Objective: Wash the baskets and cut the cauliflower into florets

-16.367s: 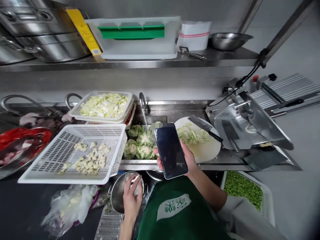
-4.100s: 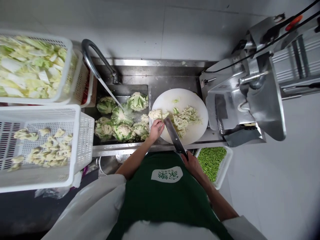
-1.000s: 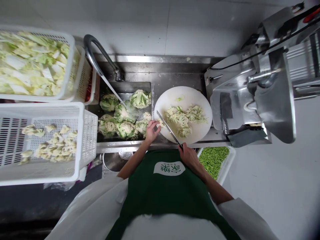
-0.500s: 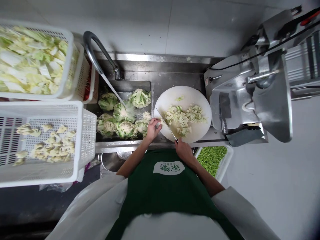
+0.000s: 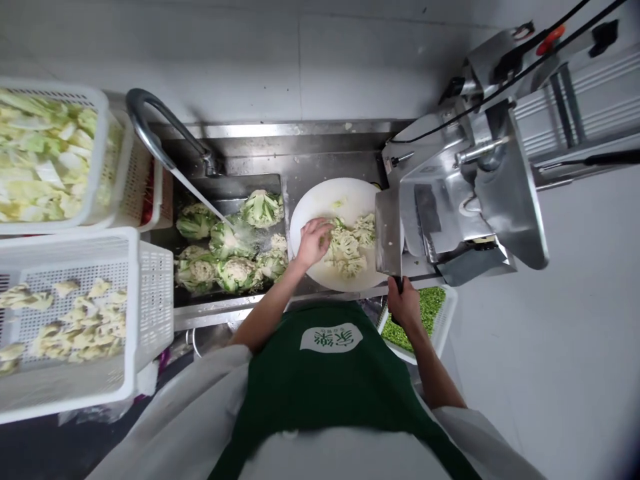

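Note:
My right hand (image 5: 405, 305) is wrapped around the black handle of a cleaver (image 5: 388, 230). The broad blade is turned flat to view over the right side of a round white cutting board (image 5: 310, 200). Cut cauliflower pieces (image 5: 347, 245) lie in a loose pile on the board, to the left of the blade. At the pile's left edge is my left hand (image 5: 314, 243), its fingers bent and loosely apart; I see nothing held in them, though the fingertips are partly hidden.
Left of the board, water runs from a curved tap (image 5: 165, 120) onto several cauliflower heads (image 5: 237, 272) in a sink. White baskets hold florets (image 5: 85, 330) and cut cabbage (image 5: 45, 153). A metal slicer (image 5: 475, 193) stands right; a basket of chopped greens (image 5: 431, 305) sits below the counter.
The cleaver has moved right, away from the pieces, its blade turning from edge-on to flat in view. My left hand has moved from the board's left rim to the pile, and its pinch has loosened.

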Demonstrator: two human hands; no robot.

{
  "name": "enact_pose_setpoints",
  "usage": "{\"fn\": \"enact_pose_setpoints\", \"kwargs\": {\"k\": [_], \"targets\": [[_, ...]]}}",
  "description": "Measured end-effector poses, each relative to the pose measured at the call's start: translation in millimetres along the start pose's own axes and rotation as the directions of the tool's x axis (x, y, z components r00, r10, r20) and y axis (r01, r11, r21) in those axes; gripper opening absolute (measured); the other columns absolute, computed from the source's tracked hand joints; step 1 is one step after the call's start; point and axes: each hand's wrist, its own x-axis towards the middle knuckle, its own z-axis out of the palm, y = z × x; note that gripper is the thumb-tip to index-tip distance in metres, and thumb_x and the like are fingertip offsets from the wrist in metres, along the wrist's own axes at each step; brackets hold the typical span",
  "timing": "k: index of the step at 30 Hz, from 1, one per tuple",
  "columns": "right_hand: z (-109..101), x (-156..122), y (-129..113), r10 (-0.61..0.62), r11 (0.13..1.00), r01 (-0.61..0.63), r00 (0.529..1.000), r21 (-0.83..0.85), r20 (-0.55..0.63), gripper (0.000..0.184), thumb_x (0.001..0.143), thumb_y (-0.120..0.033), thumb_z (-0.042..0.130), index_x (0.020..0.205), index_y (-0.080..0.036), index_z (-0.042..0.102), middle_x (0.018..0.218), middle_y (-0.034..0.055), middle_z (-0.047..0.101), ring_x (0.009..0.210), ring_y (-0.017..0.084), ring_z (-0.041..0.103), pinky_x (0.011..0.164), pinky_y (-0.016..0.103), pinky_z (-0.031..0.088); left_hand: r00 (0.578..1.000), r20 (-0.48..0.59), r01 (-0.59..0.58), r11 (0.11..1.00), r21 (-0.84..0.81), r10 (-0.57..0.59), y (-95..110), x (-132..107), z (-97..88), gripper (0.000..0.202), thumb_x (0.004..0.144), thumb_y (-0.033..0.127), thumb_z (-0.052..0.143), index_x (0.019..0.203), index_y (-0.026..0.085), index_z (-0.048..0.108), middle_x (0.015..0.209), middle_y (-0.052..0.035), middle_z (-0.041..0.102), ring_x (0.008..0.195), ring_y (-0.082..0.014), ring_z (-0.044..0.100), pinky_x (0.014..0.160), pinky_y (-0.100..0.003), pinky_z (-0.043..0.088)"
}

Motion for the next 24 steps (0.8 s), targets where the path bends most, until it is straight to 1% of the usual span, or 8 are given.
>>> {"fn": "enact_pose_setpoints", "kwargs": {"k": [2, 5, 7, 10, 13, 15, 20, 24], "targets": [[-2.6, 2.2, 11.7, 0.041, 0.998, -0.039, 0.999, 0.056, -0.035, 0.051, 0.102, -0.063, 0.037, 0.099, -0.019, 0.062, 0.078, 0.013, 0.072, 0.072, 0.026, 0.065, 0.065, 0.031, 0.042, 0.995, 0.095, 0.012, 0.999, -0.051, -0.007, -10.7, 29.3, 8.3, 0.053, 0.076, 0.009, 0.07, 0.127, 0.025, 0.073, 0.144, -0.0122, 0.061, 0.134, -0.0365, 0.055, 0.11, -0.058, 0.048], [-3.9, 0.1, 24.4, 0.099, 0.992, -0.097, 0.995, 0.085, -0.019, 0.05, 0.101, -0.062, 0.039, 0.1, -0.019, 0.063, 0.077, 0.012, 0.071, 0.07, 0.026, 0.065, 0.064, 0.031, 0.041, 0.985, 0.17, 0.071, 0.979, -0.19, -0.038, -33.1, 54.2, 13.8, 0.034, 0.077, 0.011, 0.069, 0.107, 0.023, 0.079, 0.118, -0.0096, 0.071, 0.103, -0.0266, 0.069, 0.096, -0.047, 0.058], [-3.9, -0.9, 26.8, 0.122, 0.989, -0.122, 0.992, 0.079, 0.015, 0.047, 0.102, -0.058, 0.039, 0.101, -0.018, 0.064, 0.078, 0.0117, 0.071, 0.07, 0.026, 0.065, 0.063, 0.031, 0.04, 0.985, 0.156, 0.102, 0.971, -0.217, -0.068, -45.9, 57.4, 12.9, 0.022, 0.079, 0.016, 0.07, 0.099, 0.021, 0.079, 0.103, -0.0072, 0.07, 0.081, -0.0192, 0.066, 0.082, -0.04, 0.06], [-3.0, 6.0, 16.7, 0.096, 0.995, -0.096, 0.995, 0.033, 0.009, 0.043, 0.104, -0.053, 0.04, 0.103, -0.018, 0.064, 0.085, 0.0138, 0.073, 0.077, 0.026, 0.066, 0.066, 0.031, 0.038, 0.985, 0.032, 0.172, 0.956, -0.239, -0.169, -56.1, 49.0, 9.7, 0.027, 0.081, 0.029, 0.076, 0.107, 0.02, 0.074, 0.097, -0.0052, 0.068, 0.07, -0.0138, 0.06, 0.07, -0.032, 0.057], [0.8, 25.5, -11.9, 0.009, 1.0, -0.009, 1.0, 0.007, 0.012, 0.039, 0.107, -0.048, 0.04, 0.108, -0.016, 0.064, 0.089, 0.0154, 0.074, 0.081, 0.026, 0.068, 0.068, 0.03, 0.037, 0.964, -0.037, 0.241, 0.925, -0.295, -0.263, -56.3, 33.1, 10.2, 0.029, 0.082, 0.04, 0.077, 0.101, 0.019, 0.071, 0.088, -0.0033, 0.068, 0.068, -0.0132, 0.061, 0.067, -0.028, 0.056], [6.6, 42.6, -39.7, -0.075, 0.997, 0.076, 0.997, -0.006, 0.029, 0.037, 0.108, -0.045, 0.041, 0.111, -0.014, 0.063, 0.088, 0.0152, 0.074, 0.08, 0.027, 0.069, 0.067, 0.03, 0.036, 0.963, -0.053, 0.237, 0.92, -0.312, -0.266, -53.1, 22.8, 13.1, 0.026, 0.083, 0.042, 0.076, 0.094, 0.018, 0.073, 0.088, -0.0054, 0.07, 0.072, -0.0149, 0.065, 0.07, -0.029, 0.057], [31.2, 79.3, -116.3, -0.28, 0.955, 0.287, 0.955, -0.069, 0.098, 0.035, 0.11, -0.039, 0.043, 0.117, -0.011, 0.062, 0.095, 0.0176, 0.076, 0.086, 0.029, 0.072, 0.071, 0.03, 0.042, 0.937, -0.182, 0.219, 0.907, -0.359, -0.298, -44.5, 11.1, 20.6, 0.017, 0.085, 0.035, 0.072, 0.085, 0.019, 0.078, 0.093, -0.009, 0.074, 0.077, -0.0179, 0.068, 0.072, -0.031, 0.056], [51.1, 93.3, -153.2, -0.328, 0.925, 0.355, 0.927, -0.14, 0.18, 0.036, 0.112, -0.039, 0.039, 0.12, -0.012, 0.062, 0.096, 0.0158, 0.077, 0.089, 0.028, 0.073, 0.075, 0.031, 0.046, 0.938, -0.188, 0.204, 0.903, -0.379, -0.291, -42.1, 11.2, 20.3, 0.014, 0.086, 0.031, 0.071, 0.084, 0.019, 0.078, 0.09, -0.0083, 0.074, 0.077, -0.018, 0.068, 0.071, -0.031, 0.056]]}}
